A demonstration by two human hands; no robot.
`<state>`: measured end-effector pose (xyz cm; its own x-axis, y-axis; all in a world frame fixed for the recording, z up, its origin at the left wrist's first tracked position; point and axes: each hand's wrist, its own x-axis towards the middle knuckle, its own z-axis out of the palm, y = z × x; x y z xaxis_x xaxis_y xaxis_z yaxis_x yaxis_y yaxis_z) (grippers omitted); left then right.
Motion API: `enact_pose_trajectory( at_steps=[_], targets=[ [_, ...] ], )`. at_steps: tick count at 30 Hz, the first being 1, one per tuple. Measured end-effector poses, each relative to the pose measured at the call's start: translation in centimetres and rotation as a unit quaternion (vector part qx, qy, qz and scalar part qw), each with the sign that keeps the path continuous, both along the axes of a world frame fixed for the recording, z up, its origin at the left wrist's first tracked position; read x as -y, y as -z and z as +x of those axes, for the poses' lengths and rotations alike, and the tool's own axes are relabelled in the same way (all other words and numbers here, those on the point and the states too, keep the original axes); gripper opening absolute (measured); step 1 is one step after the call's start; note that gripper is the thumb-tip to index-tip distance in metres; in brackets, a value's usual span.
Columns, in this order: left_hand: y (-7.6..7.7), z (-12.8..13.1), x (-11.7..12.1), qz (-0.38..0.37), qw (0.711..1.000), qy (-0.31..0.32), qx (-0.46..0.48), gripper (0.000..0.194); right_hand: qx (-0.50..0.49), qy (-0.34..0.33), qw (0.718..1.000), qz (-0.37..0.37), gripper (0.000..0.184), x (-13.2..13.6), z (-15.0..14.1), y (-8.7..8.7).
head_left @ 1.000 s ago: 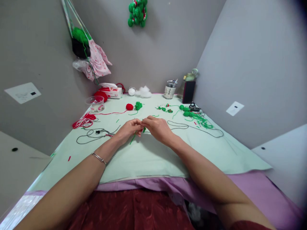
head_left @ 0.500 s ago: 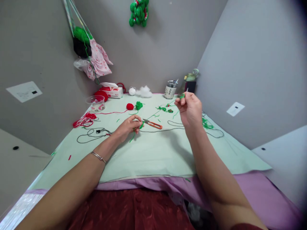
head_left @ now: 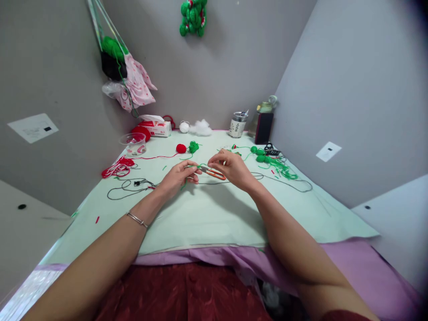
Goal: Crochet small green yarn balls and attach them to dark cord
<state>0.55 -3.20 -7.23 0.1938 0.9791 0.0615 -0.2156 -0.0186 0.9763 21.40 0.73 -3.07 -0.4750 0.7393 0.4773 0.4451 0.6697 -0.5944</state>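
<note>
Green yarn (head_left: pixel 199 166) is pinched in the left hand (head_left: pixel 180 176), seemingly to steady it, well in from the surface's (head_left: pixel 200 223) front edge, while whether the right hand's (head_left: pixel 232 167) bunched fingertips, above the thread snips (head_left: pixel 210 172), grip its strand cannot be told.

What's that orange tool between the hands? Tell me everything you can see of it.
The orange-handled snips look like small thread cutters: dark, metallic-looking pointed blades, with a slim orange handle. They lie on the pale green cloth, blades toward the left hand and handle toward the right hand, which partly hides it. Neither hand appears to grip them. Whether the blades are parted is too small to tell.
</note>
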Motion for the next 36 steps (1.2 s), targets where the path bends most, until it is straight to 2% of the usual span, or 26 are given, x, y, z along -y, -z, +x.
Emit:
enact_pose_trajectory(
  at_steps=[6,13,21,24,28,36],
  targets=[
    [0.3,0.2,0.0,0.009,0.999,-0.013,-0.038,0.031,0.092,-0.013,0.996,-0.005,0.012,0.4,-0.1,0.0],
    [-0.1,0.3,0.2,0.005,0.999,-0.026,-0.032,0.032,0.12,-0.008,0.993,0.001,0.012,0.5,-0.1,-0.1],
    [0.2,0.0,0.0,0.037,0.994,-0.057,-0.083,0.026,0.129,-0.019,0.991,-0.003,0.013,0.7,-0.1,-0.1],
    [0.4,-0.3,-0.1,0.048,0.99,-0.069,-0.112,0.023,0.111,-0.027,0.993,-0.017,0.012,0.8,-0.3,0.1],
    [0.4,-0.4,-0.2,0.024,0.993,-0.065,-0.091,0.024,0.048,-0.033,0.995,-0.082,0.013,0.6,-0.7,0.5],
    [-0.1,0.0,0.1,0.003,0.996,-0.053,-0.069,0.027,-0.057,-0.083,0.978,-0.181,0.02,0.3,-1.5,1.3]
  ],
)
